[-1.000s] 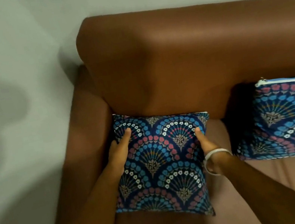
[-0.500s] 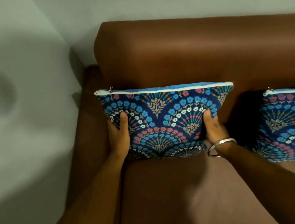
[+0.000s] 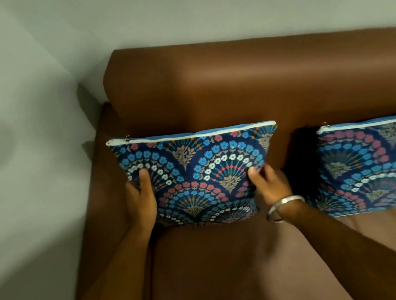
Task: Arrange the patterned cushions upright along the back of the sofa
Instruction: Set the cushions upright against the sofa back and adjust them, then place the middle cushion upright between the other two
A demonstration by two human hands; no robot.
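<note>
Cushion (image 3: pixel 196 176) now upright, both-hand grip.

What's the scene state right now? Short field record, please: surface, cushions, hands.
surface: brown leather sofa, in a corner against pale walls
held cushion: blue fan-patterned square cushion, upright at the backrest, white zip edge on top
second cushion: matching patterned cushion, upright to its right, apart from it
left hand: grips held cushion's left edge
right hand: at its right edge, blurred; silver bangle on wrist
</note>
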